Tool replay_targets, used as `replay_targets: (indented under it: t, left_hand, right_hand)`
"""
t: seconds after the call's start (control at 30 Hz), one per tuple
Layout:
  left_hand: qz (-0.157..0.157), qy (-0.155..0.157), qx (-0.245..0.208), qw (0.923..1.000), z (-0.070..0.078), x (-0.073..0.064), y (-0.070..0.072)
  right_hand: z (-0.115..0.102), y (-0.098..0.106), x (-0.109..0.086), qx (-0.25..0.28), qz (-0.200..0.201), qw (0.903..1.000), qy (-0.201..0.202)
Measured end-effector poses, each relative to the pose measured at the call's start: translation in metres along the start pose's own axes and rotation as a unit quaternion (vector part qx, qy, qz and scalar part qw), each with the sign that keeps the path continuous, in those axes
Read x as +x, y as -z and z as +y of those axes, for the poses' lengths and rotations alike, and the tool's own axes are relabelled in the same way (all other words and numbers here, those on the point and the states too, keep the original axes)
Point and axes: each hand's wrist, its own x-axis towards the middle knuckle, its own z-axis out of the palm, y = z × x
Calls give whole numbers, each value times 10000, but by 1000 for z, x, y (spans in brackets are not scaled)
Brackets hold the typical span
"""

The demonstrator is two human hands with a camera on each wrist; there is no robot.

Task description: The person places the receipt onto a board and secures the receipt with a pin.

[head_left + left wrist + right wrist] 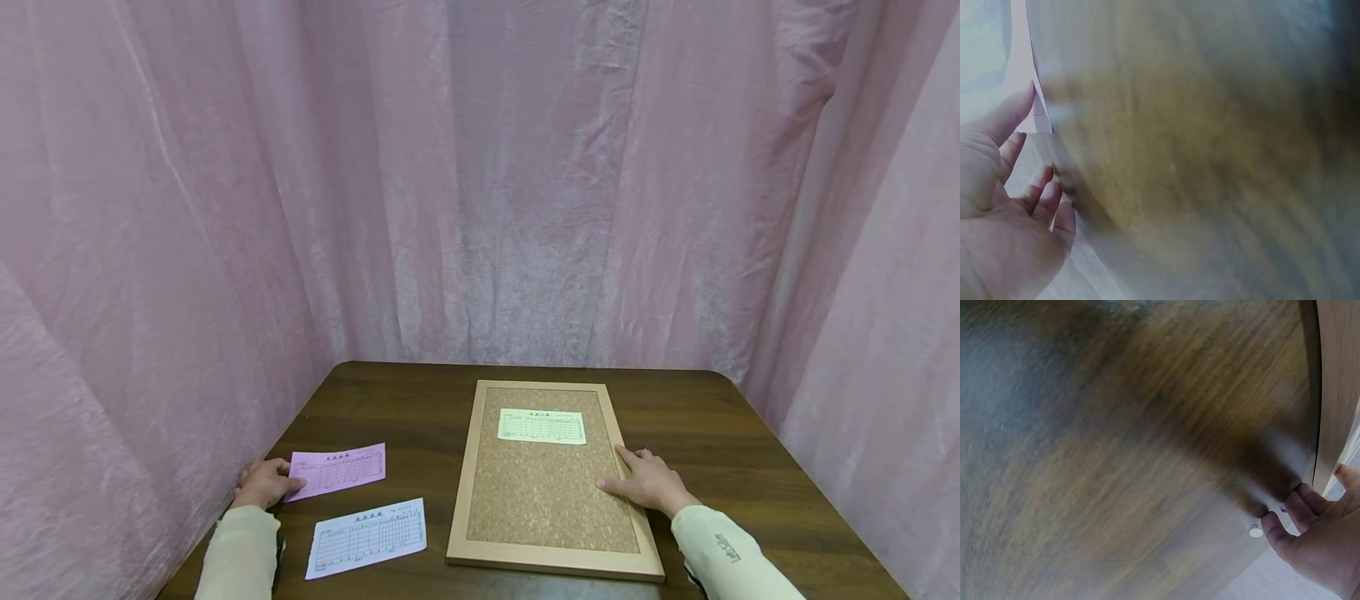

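My left hand point(262, 483) pinches the left end of a pink printed slip point(337, 471) between thumb and index finger. In the left wrist view the slip's corner point(1039, 120) lies under the thumb, and the other fingers are loosely bent. A framed cork board point(540, 500) lies flat, with a green printed slip point(542, 426) on its upper part. My right hand point(648, 482) rests at the board's right edge, its thumb over the cork. In the right wrist view, other fingertips touch the table beside the frame, near a small white round-headed piece point(1255, 531).
A pale blue printed slip point(367, 537) lies on the dark wooden table point(420, 383), between the pink slip and the board. Pink curtains point(525, 208) hang behind the table and along both sides.
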Motion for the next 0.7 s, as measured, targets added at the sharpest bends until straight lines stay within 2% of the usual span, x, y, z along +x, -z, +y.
replay_targets:
  t: [0.13, 0.23, 0.4, 0.53, 0.7]
  left_hand:
    - [226, -60, -25, 9997, 2, 0, 0]
    - [376, -117, -240, 9989, 4, -2, 1]
    - [297, -163, -676, 9971, 4, -3, 3]
    - [305, -273, -808, 9959, 6, 0, 5]
    - [392, -173, -969, 9944, 12, 5, 7]
  right_hand:
    - [0, 0, 0, -22, 28, 10000, 24]
    - [0, -1, 0, -26, 33, 10000, 9]
    - [-1, -1, -1, -12, 0, 10000, -45]
    - [-2, 0, -2, -7, -9, 10000, -56]
    - [-2, 1, -1, -64, 29, 10000, -36]
